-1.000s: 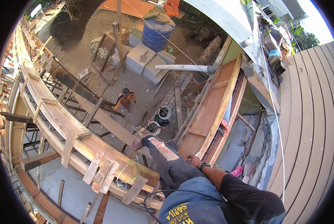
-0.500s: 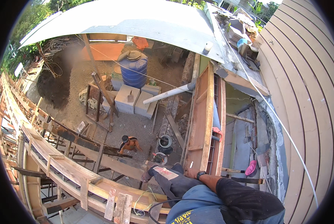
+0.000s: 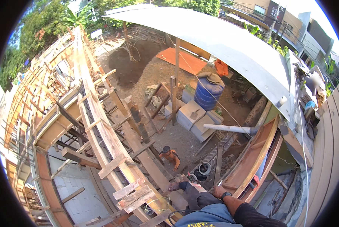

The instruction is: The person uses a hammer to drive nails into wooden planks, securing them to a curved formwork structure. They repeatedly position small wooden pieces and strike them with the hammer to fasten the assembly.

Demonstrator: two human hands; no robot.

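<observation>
View swung left; R hand (image 3: pixel 219 192) on formwork plank (image 3: pixel 252 160), 1 blue barrel (image 3: pixel 209 92).

Daylight, bright outdoors. Sky at 1 o'clock blown out to white. Curved metal roof sheet (image 3: pixel 230 41) glares pale grey. Ground below (image 3: pixel 165 75) sits in soft shade, shadows weak. Strong fisheye bending toward the rim; black vignette all round. Centre sharp, edges slightly smeared.

White rectangular sign (image 3: pixel 96 34) on post, far top-left, beside trees.
</observation>
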